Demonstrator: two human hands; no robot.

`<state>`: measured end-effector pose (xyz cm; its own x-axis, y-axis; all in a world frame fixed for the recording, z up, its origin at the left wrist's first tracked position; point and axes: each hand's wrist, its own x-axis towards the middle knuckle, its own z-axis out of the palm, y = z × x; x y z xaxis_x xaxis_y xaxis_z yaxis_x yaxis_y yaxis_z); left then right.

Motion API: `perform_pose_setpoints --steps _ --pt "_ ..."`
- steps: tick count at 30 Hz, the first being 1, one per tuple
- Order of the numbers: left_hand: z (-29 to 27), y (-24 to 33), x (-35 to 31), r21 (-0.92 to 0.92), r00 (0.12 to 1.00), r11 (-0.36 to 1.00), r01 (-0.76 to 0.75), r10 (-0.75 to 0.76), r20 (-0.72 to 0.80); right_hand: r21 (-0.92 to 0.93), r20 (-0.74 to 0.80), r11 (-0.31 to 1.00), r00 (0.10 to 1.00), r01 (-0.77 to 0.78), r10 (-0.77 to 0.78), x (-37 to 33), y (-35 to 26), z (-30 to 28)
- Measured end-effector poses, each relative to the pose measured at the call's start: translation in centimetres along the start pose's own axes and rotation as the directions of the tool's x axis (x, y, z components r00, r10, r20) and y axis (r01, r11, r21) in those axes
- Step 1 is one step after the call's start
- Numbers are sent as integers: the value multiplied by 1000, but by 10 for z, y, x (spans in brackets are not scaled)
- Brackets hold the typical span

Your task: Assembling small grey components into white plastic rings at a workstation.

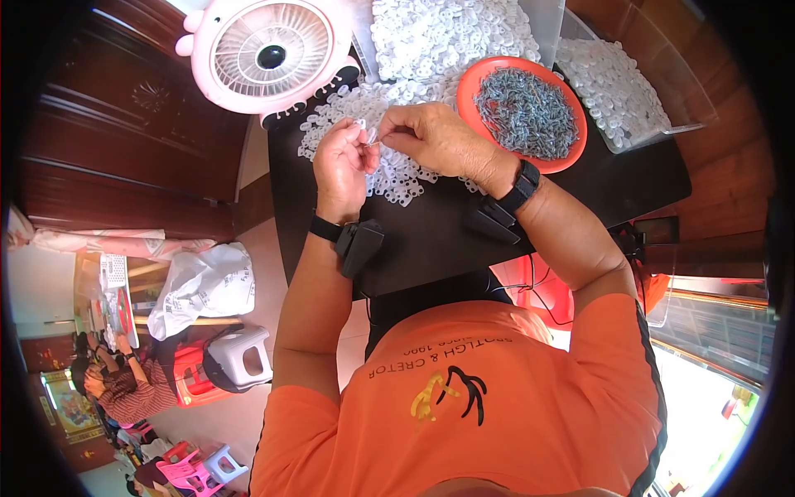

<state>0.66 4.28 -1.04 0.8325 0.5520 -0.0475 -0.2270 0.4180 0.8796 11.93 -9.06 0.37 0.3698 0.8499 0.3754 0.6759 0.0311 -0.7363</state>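
My left hand [342,166] is raised over the black table [414,248], its fingers closed on a small white plastic piece [361,124]. Close against it, my right hand [447,142] pinches a thin metal piece too small to make out fully. The two hands' fingertips nearly meet. Beneath and around them spreads a loose pile of small white plastic pieces [404,189] with holes. Right of my right hand sits a round red plate [465,91] heaped with small grey metal pieces [530,112], which look like screws or pins.
A pink fan [272,56] stands at the far left of the table. Clear bins of white pieces stand at the back and the right [687,108]. Off to the left are stacked stools [248,356], a white sack [215,286] and a seated person [141,389] at another table.
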Motion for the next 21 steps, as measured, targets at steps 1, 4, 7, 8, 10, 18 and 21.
perform_pose_setpoints --steps 1,4,7,8,10,18,21 --pt "-1 0 1 -12 1000 1000 14 -13 23 4 17 1000 1000 -1 1 0 0 0" --pt "-1 -1 1 -1 1000 1000 3 -3 18 24 32 1000 999 -10 9 0 -1 -1" --pt "2 0 -1 2 1000 1000 3 -3 -10 7 22 1000 1000 4 -4 -1 -1 1" --pt "1 0 -1 2 1000 1000 3 -3 -11 8 22 1000 1000 4 -5 -1 -1 1" --pt "-2 1 0 -3 1000 1000 11 -11 28 43 -4 999 1000 -9 9 0 -1 0" --pt "3 2 -2 73 995 996 -45 50 -81 116 -91 990 992 -82 93 0 -5 -2" --pt "4 1 -3 201 988 970 -136 149 -48 106 -121 986 983 -127 140 0 -4 -2"
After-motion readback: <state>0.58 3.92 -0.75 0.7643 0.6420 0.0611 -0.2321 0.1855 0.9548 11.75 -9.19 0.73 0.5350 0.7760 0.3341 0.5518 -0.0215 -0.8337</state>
